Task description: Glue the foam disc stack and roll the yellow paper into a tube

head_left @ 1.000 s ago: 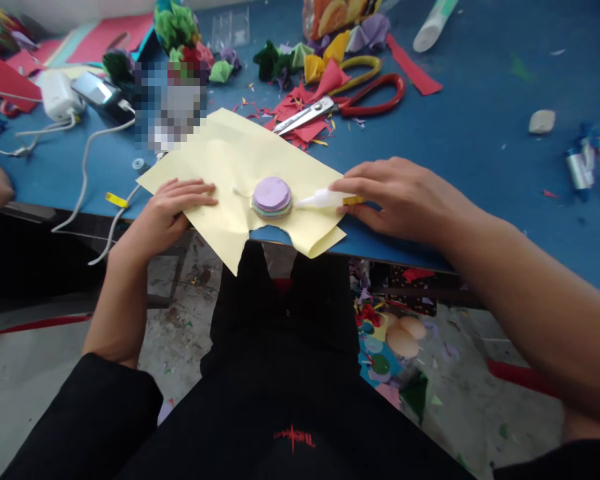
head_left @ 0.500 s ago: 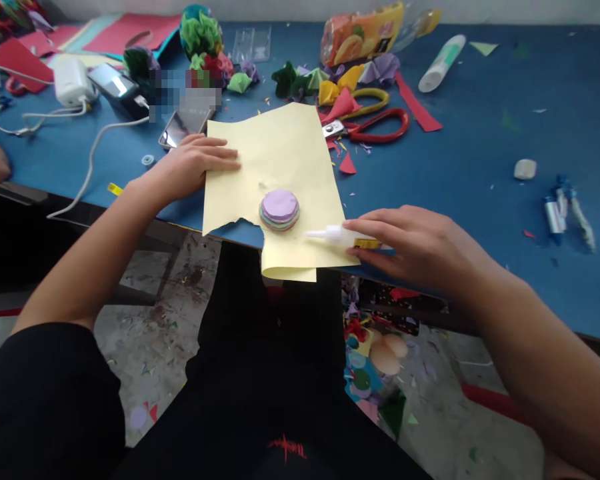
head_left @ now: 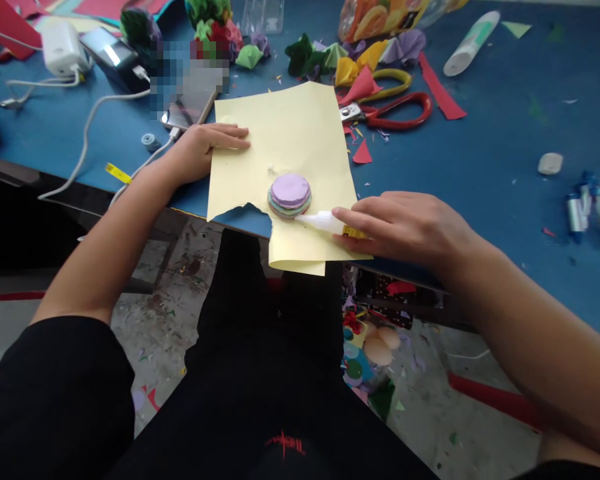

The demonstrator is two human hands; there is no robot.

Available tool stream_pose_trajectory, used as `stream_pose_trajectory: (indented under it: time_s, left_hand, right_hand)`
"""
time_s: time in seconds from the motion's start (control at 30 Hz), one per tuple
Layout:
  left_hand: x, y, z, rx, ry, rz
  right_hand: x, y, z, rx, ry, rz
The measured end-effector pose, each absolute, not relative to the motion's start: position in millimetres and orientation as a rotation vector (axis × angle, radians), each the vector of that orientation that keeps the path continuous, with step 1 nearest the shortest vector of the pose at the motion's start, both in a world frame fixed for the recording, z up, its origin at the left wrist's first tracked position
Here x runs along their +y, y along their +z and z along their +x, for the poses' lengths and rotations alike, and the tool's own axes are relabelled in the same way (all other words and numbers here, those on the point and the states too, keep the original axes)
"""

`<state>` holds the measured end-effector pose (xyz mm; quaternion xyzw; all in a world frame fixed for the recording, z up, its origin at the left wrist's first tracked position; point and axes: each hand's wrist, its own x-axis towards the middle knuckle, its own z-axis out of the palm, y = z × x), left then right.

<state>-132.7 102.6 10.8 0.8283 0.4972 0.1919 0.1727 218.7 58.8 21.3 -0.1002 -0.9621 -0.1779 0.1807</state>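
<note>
A yellow paper sheet [head_left: 280, 127] with a torn lower edge lies at the front edge of the blue table. On it sits a stack of round paper pieces [head_left: 291, 192], purple on top. My left hand [head_left: 203, 150] rests on the sheet's left edge with its fingers stretched out and holds nothing. My right hand [head_left: 405, 227] is wrapped round a white glue bottle [head_left: 325, 221], which lies low over the sheet. The bottle's nozzle points left, its tip at the lower edge of the stack.
Red-handled scissors [head_left: 400, 113] and paper scraps lie behind the sheet. A phone [head_left: 193, 100], a cable and a white charger [head_left: 63, 50] are at the left. A glue stick [head_left: 473, 43] and an eraser [head_left: 550, 163] lie to the right. Another person's arm shows at far left.
My right hand has brought the glue bottle left, so its nozzle tip now reaches the stack's edge. My left hand stays on the sheet. The view has shifted slightly.
</note>
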Motion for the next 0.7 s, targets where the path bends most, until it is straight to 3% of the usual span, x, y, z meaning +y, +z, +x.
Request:
stream_pose_trajectory:
  time_s: [0.7]
  left_hand:
    - [98.1, 12.8, -131.4, 1.455, 0.629, 2.250]
  right_hand:
    - [57.8, 24.1, 217.0, -2.827, -0.362, -0.475]
